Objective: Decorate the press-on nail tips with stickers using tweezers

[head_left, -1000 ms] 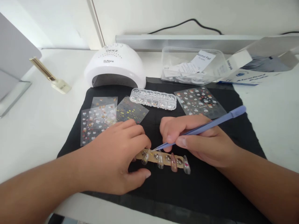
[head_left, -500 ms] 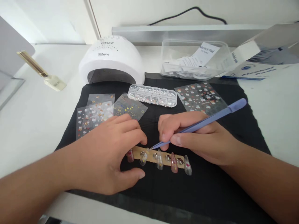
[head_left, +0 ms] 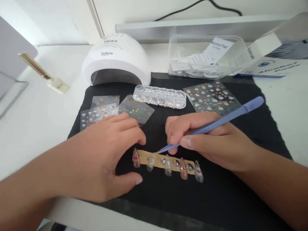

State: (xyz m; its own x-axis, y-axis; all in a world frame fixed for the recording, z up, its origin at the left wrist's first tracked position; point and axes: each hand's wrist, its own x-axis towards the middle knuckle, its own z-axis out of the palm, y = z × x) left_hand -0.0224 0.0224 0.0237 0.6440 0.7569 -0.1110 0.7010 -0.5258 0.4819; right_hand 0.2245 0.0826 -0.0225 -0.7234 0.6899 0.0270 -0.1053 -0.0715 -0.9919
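Observation:
My right hand (head_left: 204, 134) pinches a pair of purple tweezers (head_left: 214, 123), their fine tip pointing down-left at the upper end of a clear false nail (head_left: 150, 164) with small coloured decoration. That nail stands on a tan strip (head_left: 157, 161) with several round metal studs. Also along the strip are a pink nail (head_left: 136, 158) at the left end, another clear nail (head_left: 167, 166), a second pink nail (head_left: 183, 168) and a clear nail with a pink mark (head_left: 198, 172). My left hand (head_left: 103, 157) is open beside the strip's left end, thumb and fingers apart, holding nothing.
A black cloth (head_left: 168, 199) lies under the work. Behind are a white nail lamp (head_left: 117, 59), a clear case of gems (head_left: 158, 97), sticker sheets (head_left: 137, 110) and another sheet (head_left: 211, 96). Farther back stand a clear bin (head_left: 178, 48), an alcohol-pad box (head_left: 276, 65) and a polish bottle (head_left: 57, 85).
My left hand has drawn slightly left, away from the strip, uncovering the pink nail at its left end. The camera view has shifted a little; the tweezer tip stays by the same clear nail.

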